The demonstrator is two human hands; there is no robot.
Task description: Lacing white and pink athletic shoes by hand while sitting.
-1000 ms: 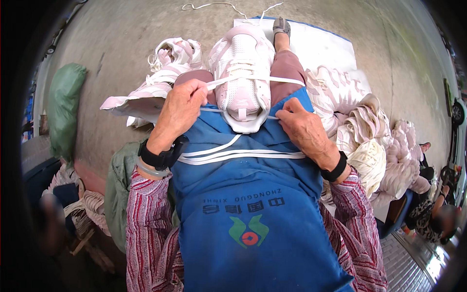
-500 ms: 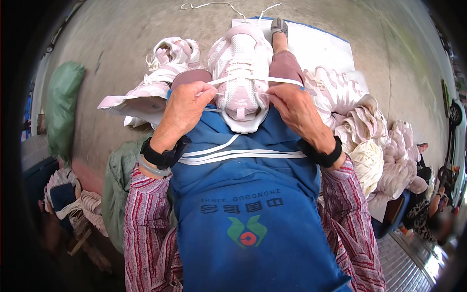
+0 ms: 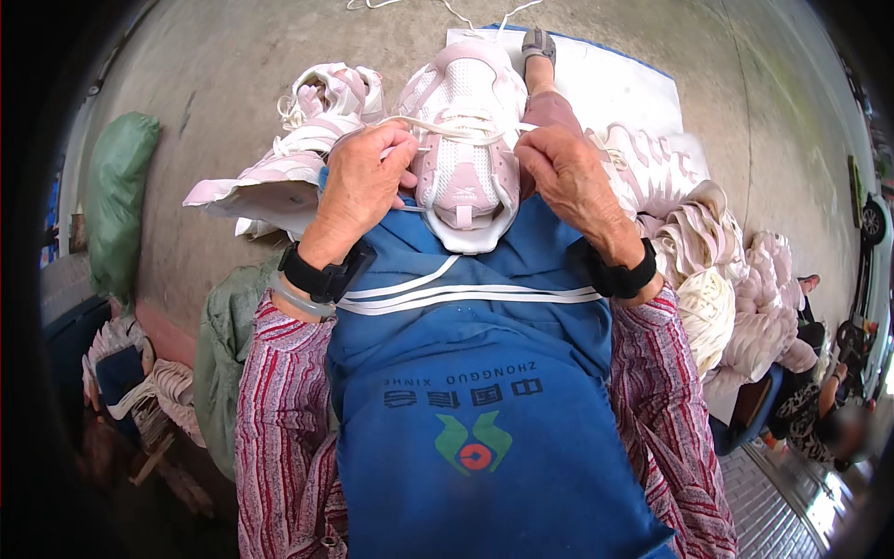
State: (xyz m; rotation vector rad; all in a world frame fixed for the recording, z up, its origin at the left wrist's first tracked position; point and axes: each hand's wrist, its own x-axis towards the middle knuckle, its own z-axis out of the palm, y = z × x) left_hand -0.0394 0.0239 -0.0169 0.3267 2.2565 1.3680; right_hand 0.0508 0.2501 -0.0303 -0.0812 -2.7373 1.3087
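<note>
A white and pale pink shoe upper (image 3: 466,177) lies over my lap, its heel opening toward me and its toe pointing away. White shoelace (image 3: 452,130) runs across its tongue and eyelet rows. On the upper's left side my left hand (image 3: 366,172) is closed with thumb and fingers pinching lace. At the right eyelets my right hand (image 3: 565,172) is closed too, its fingertips pressed together on lace and partly hidden by the knuckles. More white laces (image 3: 466,297) stretch across the blue apron (image 3: 466,349) between my wrists.
Similar uppers lie in a heap (image 3: 321,140) at left and in stacks (image 3: 689,233) at right. A bundle of cream laces (image 3: 703,312) rests by the right stacks. A green sack (image 3: 126,205) stands far left. A white sheet (image 3: 624,88) covers floor ahead; another person (image 3: 819,415) sits far right.
The lace stretched straight across the upper has slackened and bunched farther up the tongue. My left hand has turned and shifted slightly; my right hand has moved up a little.
</note>
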